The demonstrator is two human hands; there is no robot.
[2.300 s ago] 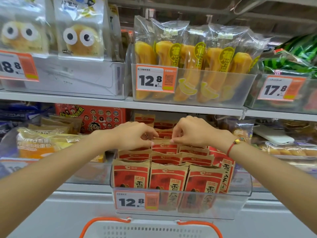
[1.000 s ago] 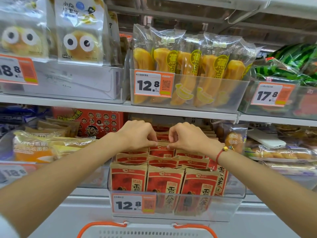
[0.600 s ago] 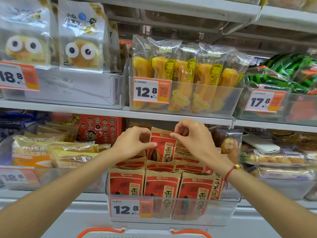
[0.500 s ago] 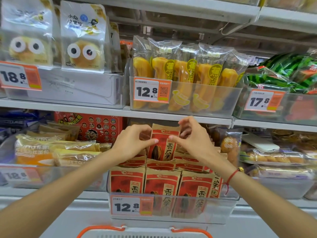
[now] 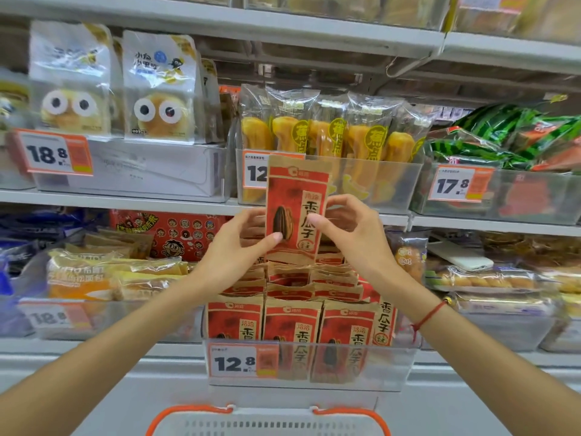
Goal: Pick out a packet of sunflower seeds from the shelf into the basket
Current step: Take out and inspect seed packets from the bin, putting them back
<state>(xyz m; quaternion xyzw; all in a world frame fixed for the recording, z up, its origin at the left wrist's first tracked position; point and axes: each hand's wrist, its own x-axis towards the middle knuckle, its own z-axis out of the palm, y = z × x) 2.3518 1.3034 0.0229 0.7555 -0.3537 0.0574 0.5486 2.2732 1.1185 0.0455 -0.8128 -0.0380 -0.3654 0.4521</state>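
Observation:
A red and brown packet of sunflower seeds (image 5: 295,202) stands upright in the air above its bin. My left hand (image 5: 239,250) pinches its lower left edge, thumb on the front. My right hand (image 5: 349,234) pinches its right side, thumb across the printed face. Below them a clear bin (image 5: 390,366) with a 12.8 price tag holds several more identical packets (image 5: 292,325) in rows. The white basket with orange rim (image 5: 267,420) shows at the bottom edge, under the bin.
The shelf above carries a clear bin of banana-shaped snack packs (image 5: 355,143), bun packets with googly eyes (image 5: 157,89) at left and watermelon-print bags (image 5: 503,136) at right. Bread packs (image 5: 107,275) lie left of the seed bin, more pastries (image 5: 490,278) lie right.
Both hands have drawn one packet up out of the back rows and raised it clear of the bin, in front of the upper shelf's price tag.

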